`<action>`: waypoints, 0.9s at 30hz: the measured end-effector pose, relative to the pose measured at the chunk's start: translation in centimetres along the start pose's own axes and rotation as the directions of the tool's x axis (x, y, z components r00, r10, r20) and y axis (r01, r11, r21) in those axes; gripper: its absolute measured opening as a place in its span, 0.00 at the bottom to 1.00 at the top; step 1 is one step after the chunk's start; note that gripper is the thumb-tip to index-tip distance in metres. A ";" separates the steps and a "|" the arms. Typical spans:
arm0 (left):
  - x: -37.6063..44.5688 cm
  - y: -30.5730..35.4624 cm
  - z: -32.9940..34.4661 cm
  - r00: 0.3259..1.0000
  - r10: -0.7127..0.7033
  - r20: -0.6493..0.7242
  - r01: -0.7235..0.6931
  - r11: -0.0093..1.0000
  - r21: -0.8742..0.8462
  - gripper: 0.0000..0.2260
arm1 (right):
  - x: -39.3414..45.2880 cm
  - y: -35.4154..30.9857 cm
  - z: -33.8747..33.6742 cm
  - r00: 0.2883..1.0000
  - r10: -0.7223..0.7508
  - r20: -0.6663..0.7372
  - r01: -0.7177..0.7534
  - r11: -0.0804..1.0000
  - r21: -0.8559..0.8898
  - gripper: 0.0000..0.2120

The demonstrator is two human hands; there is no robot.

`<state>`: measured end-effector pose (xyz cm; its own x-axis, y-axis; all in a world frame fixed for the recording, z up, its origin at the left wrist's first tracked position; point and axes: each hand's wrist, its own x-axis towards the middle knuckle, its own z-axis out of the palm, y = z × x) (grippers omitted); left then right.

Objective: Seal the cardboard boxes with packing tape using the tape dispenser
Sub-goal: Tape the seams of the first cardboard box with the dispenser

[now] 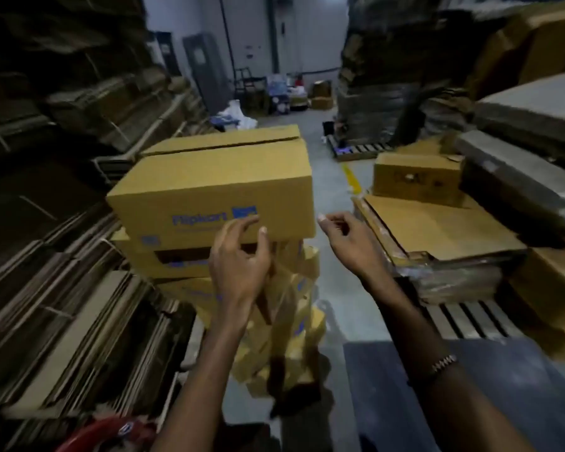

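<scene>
Here I am looking down an aisle where a top cardboard box [216, 187], printed with a blue logo on its near face, is sitting on a stack of further boxes [274, 288] standing on the grey floor [336, 288]. Its top flaps are lying closed, with a dark seam running across them near the far edge; I cannot tell whether tape is covering that seam. My left hand [238, 259] is reaching up at the lower near edge of the top box, its fingers [242, 225] loosely curled and spread, the tips touching or just beside the cardboard and gripping nothing that I can make out. My right hand [346, 246] is hovering just right of the box, apart from it, fingers half bent and holding nothing; a bracelet [443, 363] is circling that forearm. A red object [108, 429], possibly the tape dispenser but too blurred to tell, is lying at the lower left edge of view. Flattened cardboard bundles [56, 256] are lining the left side, and a pallet [463, 318] carrying flat sheets and a smaller open box [418, 181] is standing to the right.
</scene>
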<state>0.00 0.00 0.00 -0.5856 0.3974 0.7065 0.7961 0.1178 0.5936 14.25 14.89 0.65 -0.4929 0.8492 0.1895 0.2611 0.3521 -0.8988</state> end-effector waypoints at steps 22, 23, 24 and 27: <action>14.7 -16.3 -5.7 0.669 -0.732 -0.129 0.563 0.612 -0.555 0.38 | 9.2 -2.9 7.1 0.915 0.228 -0.332 -0.050 0.882 0.468 0.21; 14.1 -15.3 -5.8 0.680 -0.721 -0.135 0.541 0.617 -0.572 0.38 | 8.4 -2.9 6.4 0.907 0.238 -0.347 -0.049 0.878 0.476 0.23; 13.4 -14.2 -5.8 0.692 -0.709 -0.134 0.519 0.618 -0.590 0.37 | 7.4 -2.8 5.6 0.897 0.246 -0.367 -0.040 0.873 0.487 0.23; 10.8 -10.5 -5.8 0.742 -0.663 -0.095 0.476 0.622 -0.622 0.34 | 3.3 -2.5 2.1 0.848 0.283 -0.449 -0.014 0.858 0.514 0.24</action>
<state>-15.54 -2.19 3.65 -0.9773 0.1301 0.1673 0.1213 -0.3041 0.9449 10.20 16.00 2.74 0.0287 0.9960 0.0841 -0.1953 0.0881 -0.9768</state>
